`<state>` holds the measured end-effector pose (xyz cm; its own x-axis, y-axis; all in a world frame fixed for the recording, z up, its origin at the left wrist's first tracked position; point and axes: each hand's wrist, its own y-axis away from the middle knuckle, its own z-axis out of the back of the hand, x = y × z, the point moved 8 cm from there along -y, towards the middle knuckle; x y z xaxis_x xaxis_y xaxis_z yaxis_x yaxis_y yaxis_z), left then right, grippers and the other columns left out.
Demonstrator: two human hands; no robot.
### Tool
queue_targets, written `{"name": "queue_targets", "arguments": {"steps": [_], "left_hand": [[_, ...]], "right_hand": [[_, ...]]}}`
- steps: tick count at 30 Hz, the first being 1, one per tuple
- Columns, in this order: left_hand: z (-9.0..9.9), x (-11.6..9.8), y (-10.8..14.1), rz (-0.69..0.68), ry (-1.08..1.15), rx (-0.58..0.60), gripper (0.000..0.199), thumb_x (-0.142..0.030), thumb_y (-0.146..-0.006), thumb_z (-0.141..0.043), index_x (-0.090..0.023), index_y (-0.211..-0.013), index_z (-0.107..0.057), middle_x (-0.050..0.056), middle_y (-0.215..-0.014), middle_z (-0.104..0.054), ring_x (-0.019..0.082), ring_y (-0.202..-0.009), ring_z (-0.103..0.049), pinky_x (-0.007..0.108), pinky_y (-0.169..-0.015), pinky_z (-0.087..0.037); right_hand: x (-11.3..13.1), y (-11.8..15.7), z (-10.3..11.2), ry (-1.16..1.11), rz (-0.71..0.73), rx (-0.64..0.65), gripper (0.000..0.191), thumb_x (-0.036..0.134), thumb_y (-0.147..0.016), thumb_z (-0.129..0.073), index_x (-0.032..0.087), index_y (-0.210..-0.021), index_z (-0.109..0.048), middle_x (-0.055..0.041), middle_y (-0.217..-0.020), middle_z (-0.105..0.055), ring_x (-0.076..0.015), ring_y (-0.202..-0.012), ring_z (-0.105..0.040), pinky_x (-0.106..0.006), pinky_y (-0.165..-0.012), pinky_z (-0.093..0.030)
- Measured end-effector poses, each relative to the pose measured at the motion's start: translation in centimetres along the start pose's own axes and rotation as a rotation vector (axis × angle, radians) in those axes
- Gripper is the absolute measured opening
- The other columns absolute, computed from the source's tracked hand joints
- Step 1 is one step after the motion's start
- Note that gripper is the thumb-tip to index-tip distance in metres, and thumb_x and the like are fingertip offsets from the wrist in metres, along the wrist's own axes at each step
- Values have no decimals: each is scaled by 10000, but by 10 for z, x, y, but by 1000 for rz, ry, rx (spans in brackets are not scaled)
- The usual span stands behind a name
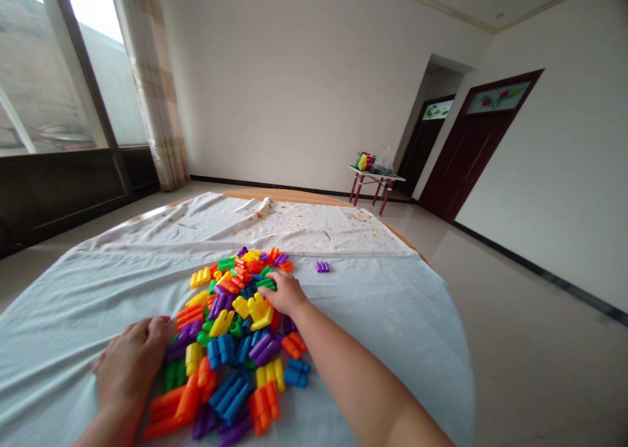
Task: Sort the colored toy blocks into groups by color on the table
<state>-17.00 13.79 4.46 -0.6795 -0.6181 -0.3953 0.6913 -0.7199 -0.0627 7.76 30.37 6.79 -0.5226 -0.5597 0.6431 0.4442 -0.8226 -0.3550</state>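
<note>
A heap of bright plastic building blocks, each like joined tubes, lies on the light blue cloth (373, 342) in front of me. My right hand (285, 292) reaches to the far right part of the heap, its fingers and thumb closed on a green block (266, 283). Yellow blocks (260, 309) lie just below those fingers. At the heap's left edge, my left hand (131, 357) rests on the cloth with its fingers stretched out, holding nothing. Its thumb is beside orange blocks (190, 315) and a purple block (189, 332).
One purple block (322, 267) lies apart, right of the heap. A white patterned cloth (294, 224) covers the table's far side, where the wooden edge (275, 193) shows. Across the room, a small table (377, 174) bears bags near a dark red door (473, 152).
</note>
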Motion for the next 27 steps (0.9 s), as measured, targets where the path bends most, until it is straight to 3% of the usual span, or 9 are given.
{"name": "queue_targets", "arguments": {"steps": [3, 7, 13, 19, 24, 27], "left_hand": [[2, -1, 1, -1, 20, -9, 625, -512, -842, -180, -168, -1071, -650, 171, -1180, -614, 367, -1095, -529, 497, -868, -377], [3, -3, 2, -4, 27, -13, 592, -495, -836, -204, -172, -1050, -652, 169, -1166, -622, 366, -1084, -538, 496, -857, -382], [7, -7, 5, 6, 35, -9, 615, -485, -842, -163, -169, -1046, -649, 173, -1183, -614, 365, -1098, -529, 500, -864, -371], [5, -5, 5, 11, 0, 20, 656, -522, -834, -125, -177, -1042, -642, 161, -1196, -611, 346, -1094, -534, 461, -843, -386], [-2, -1, 1, 24, -17, 40, 682, -534, -826, -78, -193, -1061, -620, 148, -1223, -595, 337, -1108, -523, 462, -852, -374], [-1, -2, 1, 34, -15, 45, 681, -540, -822, -78, -201, -1060, -618, 142, -1225, -594, 335, -1105, -522, 459, -852, -368]], "right_hand": [[-3, -1, -9, 129, -73, 44, 315, 290, -643, -752, 242, -947, -682, -85, -1017, -668, -302, -1032, -583, -481, -889, -442], [6, 6, -11, 55, 4, 116, 379, 205, -632, -731, 243, -1004, -669, -72, -1068, -661, -291, -1078, -567, -463, -918, -438], [9, 25, 26, -187, 118, 22, 484, 83, -671, -599, 203, -1140, -598, -52, -1110, -652, -200, -1022, -595, -349, -922, -465], [-23, 47, 65, 18, 137, -13, 504, 14, -640, -540, 184, -1109, -610, -68, -1098, -649, -217, -1059, -560, -362, -966, -421], [-63, 62, 65, 166, 51, 117, 496, 4, -638, -535, 190, -1089, -624, -73, -1137, -634, -222, -1091, -547, -352, -971, -405], [-72, 67, 67, 173, 32, 106, 459, 90, -672, -604, 197, -1119, -616, -80, -1179, -608, -229, -1116, -535, -345, -974, -402]]}}
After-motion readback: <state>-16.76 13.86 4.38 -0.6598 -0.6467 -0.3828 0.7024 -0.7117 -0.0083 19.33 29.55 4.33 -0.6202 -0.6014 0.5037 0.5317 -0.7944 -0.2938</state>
